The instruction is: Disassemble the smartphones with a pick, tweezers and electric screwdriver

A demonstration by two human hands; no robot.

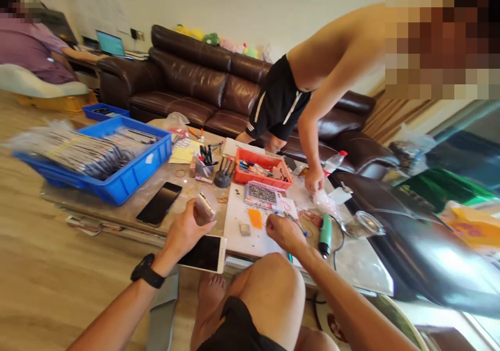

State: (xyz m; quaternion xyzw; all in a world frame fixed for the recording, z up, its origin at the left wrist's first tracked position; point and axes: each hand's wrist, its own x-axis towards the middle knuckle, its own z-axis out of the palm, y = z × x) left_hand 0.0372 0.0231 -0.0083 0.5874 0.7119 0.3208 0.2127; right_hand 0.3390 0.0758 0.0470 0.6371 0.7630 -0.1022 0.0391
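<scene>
My left hand (190,229), with a black watch on its wrist, is closed around a small pale, phone-like object (205,205) that has a shiny metallic edge. Just below it, a white-framed phone (203,253) with a dark screen lies at the table edge. My right hand (287,232) has its fingers curled together low over the white work sheet; what they hold, if anything, is hidden. Left of that hand are an orange plastic piece (255,218) and a small grey block (245,229). A green heat gun or power tool (325,235) lies to its right.
A blue crate (136,176) of packed flat parts stands left, near a black phone (159,203). Toward the back are a screwdriver stand (224,177), a red tray (262,178) and a clear box of screws (262,195). Another person's hand (314,179) touches a plastic bag.
</scene>
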